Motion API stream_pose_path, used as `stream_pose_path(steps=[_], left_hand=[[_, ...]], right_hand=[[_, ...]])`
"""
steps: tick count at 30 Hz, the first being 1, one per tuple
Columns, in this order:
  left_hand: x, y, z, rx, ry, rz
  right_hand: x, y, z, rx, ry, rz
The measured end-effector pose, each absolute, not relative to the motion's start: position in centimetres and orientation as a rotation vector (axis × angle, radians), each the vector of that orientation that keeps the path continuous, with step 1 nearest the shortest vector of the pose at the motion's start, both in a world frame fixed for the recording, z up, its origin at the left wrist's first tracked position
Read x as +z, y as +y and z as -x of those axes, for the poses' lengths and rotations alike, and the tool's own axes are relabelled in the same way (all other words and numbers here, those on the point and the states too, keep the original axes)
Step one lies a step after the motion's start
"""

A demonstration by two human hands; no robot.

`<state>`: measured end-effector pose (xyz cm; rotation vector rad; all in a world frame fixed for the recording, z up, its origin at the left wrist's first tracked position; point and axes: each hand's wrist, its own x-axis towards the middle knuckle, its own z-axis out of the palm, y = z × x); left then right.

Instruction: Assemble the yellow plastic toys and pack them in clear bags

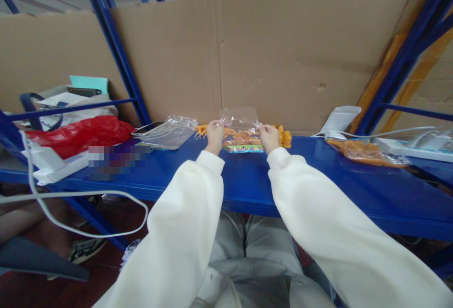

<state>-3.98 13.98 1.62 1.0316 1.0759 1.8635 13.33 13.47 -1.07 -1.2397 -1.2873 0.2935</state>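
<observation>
Both my hands grip a clear plastic bag (240, 118) by its two upper edges. My left hand (215, 134) is closed on the left edge, and my right hand (269, 137) pinches the right edge. Inside or just behind the film show orange plastic toy figures (242, 138); the exact kind is too small to tell. A colourful printed strip (244, 148) runs along the bag's bottom. Behind my hands lie more orange pieces, a spiky one (201, 131) at the left and a blocky one (286, 137) at the right.
Left on the blue shelf (247, 180) lie clear bags (177, 131), a phone (150, 128) and a red bag (85, 134). Bagged orange pieces (368, 151) rest at the right. Cardboard (276, 53) walls the back. A white cable (88, 194) loops off the left side.
</observation>
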Motion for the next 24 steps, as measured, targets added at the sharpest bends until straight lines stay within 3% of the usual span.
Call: stream_pose_path(steps=[14,24], left_hand=[[1.9,13.4,4.1,1.847,1.054,-0.924],[1.4,14.6,4.4,1.938,1.163,-0.992]], right_hand=[[-0.8,13.3,-13.9,0.393,-1.210,1.227],[0.1,11.1,-14.1,-0.041,-1.603,1.563]])
